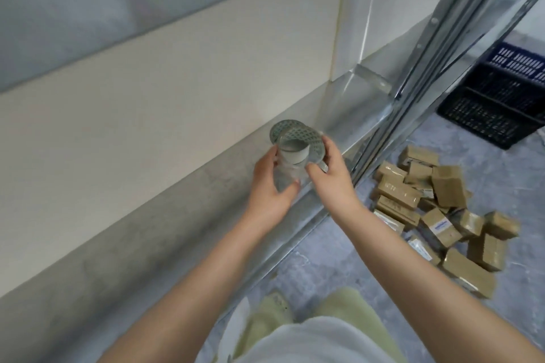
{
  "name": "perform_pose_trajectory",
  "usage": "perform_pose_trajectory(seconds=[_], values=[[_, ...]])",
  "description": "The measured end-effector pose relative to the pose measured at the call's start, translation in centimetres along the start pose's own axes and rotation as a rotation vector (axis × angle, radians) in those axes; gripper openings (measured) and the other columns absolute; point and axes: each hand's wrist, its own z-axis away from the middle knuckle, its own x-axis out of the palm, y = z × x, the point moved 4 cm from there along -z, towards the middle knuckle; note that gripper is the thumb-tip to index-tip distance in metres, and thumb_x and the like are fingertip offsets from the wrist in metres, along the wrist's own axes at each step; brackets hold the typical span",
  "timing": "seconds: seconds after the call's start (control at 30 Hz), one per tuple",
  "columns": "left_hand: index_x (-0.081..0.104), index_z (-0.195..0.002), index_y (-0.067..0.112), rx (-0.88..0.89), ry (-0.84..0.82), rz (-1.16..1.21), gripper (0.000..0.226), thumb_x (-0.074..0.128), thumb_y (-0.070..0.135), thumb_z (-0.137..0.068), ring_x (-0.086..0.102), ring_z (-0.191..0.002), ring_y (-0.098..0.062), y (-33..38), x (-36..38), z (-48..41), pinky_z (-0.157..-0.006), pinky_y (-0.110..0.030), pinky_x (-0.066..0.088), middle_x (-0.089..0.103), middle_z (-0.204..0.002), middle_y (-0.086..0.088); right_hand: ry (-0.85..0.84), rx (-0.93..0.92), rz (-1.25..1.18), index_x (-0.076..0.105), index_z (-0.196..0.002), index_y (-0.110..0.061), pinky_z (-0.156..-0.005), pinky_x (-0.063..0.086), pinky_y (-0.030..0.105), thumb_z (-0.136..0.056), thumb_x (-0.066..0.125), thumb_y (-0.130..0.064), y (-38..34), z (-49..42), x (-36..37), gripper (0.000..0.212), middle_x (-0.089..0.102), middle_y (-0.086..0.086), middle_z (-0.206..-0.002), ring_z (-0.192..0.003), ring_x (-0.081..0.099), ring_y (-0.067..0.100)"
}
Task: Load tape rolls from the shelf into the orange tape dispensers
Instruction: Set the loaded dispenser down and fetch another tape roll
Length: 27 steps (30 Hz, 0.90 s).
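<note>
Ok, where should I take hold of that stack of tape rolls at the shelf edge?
By its curved outer wall, from opposite sides, as the left hand and right hand grip it now. The stack of tape rolls is tilted at the shelf front, open core facing up, so the round sides look easiest to reach.

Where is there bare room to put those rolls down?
The grey shelf ledge is bare left of the left hand gripping the tape rolls, between the cream panel and its front edge. The floor by the feet is free. It is crowded on the right, where brown packages pile near the dark crate.
</note>
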Motion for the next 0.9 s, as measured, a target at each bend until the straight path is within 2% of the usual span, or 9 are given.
perform_pose_trajectory(seconds=[0.07, 0.2, 0.3, 0.37, 0.47, 0.6, 0.77, 0.83, 0.9], values=[[0.034, -0.12, 0.057, 0.01, -0.005, -0.011, 0.063, 0.058, 0.024, -0.073, 0.044, -0.111, 0.015, 0.3, 0.0, -1.0, -0.09, -0.004, 0.032, 0.039, -0.116, 0.03, -0.001, -0.012, 0.006, 0.032, -0.142, -0.017, -0.106, 0.038, 0.027, -0.086, 0.051, -0.006, -0.3, -1.5, -0.2, 0.06, 0.043, 0.006, -0.144, -0.131, 0.043, 0.017], [0.033, -0.142, 0.025, -0.014, 0.006, -0.034, 0.069, 0.06, 0.017, -0.079, 0.046, -0.124, -0.011, 0.7, 0.6, -3.4, -0.099, -0.02, 0.035, 0.038, -0.13, 0.009, -0.007, -0.026, -0.01, 0.028, -0.144, -0.014, -0.103, 0.038, 0.017, -0.088, 0.051, -0.006, -1.0, -4.1, -1.1, 0.062, 0.043, 0.003, -0.144, -0.128, 0.043, 0.011], [0.033, -0.142, 0.02, -0.027, 0.03, -0.018, 0.068, 0.061, 0.008, -0.082, 0.054, -0.106, 0.007, 1.8, 1.8, -5.0, -0.086, -0.002, 0.038, 0.04, -0.134, 0.002, -0.019, -0.042, -0.029, 0.027, -0.144, -0.012, -0.077, 0.038, -0.006, -0.087, 0.05, -0.002, -1.5, -5.7, -2.3, 0.062, 0.046, -0.003, -0.129, -0.114, 0.046, 0.005], [0.036, -0.139, 0.023, -0.024, 0.043, 0.012, 0.065, 0.061, 0.004, -0.082, 0.056, -0.104, 0.007, 2.6, 3.2, -6.1, -0.081, 0.002, 0.041, 0.043, -0.129, 0.005, -0.024, -0.047, -0.027, 0.026, -0.145, -0.014, -0.081, 0.038, -0.002, -0.087, 0.05, -0.003, -1.6, -6.9, -3.7, 0.063, 0.045, -0.001, -0.13, -0.115, 0.045, 0.007], [0.037, -0.134, 0.03, -0.034, 0.039, 0.005, 0.061, 0.06, 0.008, -0.082, 0.047, -0.124, -0.013, 3.8, 5.8, -7.7, -0.102, -0.017, 0.039, 0.047, -0.131, 0.006, -0.046, -0.059, 0.0, 0.025, -0.145, -0.015, -0.093, 0.037, 0.012, -0.087, 0.049, -0.003, -1.6, -9.1, -6.2, 0.064, 0.042, 0.004, -0.138, -0.119, 0.044, 0.009], [0.031, -0.141, 0.022, -0.075, 0.036, -0.032, 0.066, 0.062, 0.012, -0.083, 0.04, -0.131, -0.016, 5.1, 9.5, -9.8, -0.11, -0.034, 0.033, 0.041, -0.142, -0.002, -0.122, -0.071, 0.041, 0.027, -0.144, -0.011, -0.076, 0.036, -0.007, -0.086, 0.047, 0.002, -1.6, -12.5, -9.3, 0.062, 0.046, -0.003, -0.125, -0.114, 0.046, 0.008], [0.022, -0.146, 0.019, -0.297, 0.098, 0.162, 0.07, 0.057, 0.006, -0.087, 0.041, -0.13, -0.011, 4.2, 13.6, -12.1, -0.105, -0.022, 0.034, 0.043, -0.144, -0.001, -0.325, -0.014, 0.108, 0.024, -0.146, -0.013, -0.107, 0.034, 0.026, -0.091, 0.047, -0.008, 0.1, -16.9, -11.8, 0.06, 0.04, 0.007, -0.148, -0.134, 0.04, 0.018], [0.033, -0.134, 0.024, -0.312, 0.162, 0.2, 0.057, 0.055, 0.003, -0.086, 0.048, -0.125, -0.013, 3.6, 14.9, -12.5, -0.097, -0.014, 0.041, 0.051, -0.136, -0.002, -0.406, 0.025, 0.099, 0.019, -0.148, -0.014, -0.107, 0.034, 0.027, -0.094, 0.048, -0.011, 1.0, -18.2, -12.2, 0.062, 0.038, 0.008, -0.149, -0.133, 0.04, 0.017], [0.035, -0.134, 0.024, -0.319, 0.211, 0.203, 0.057, 0.055, 0.006, -0.084, 0.05, -0.123, -0.015, 3.4, 15.4, -12.7, -0.097, -0.017, 0.041, 0.052, -0.135, -0.003, -0.461, 0.048, 0.099, 0.014, -0.149, -0.014, -0.101, 0.034, 0.024, -0.094, 0.048, -0.012, 2.2, -19.1, -12.1, 0.065, 0.039, 0.008, -0.148, -0.126, 0.042, 0.012]])
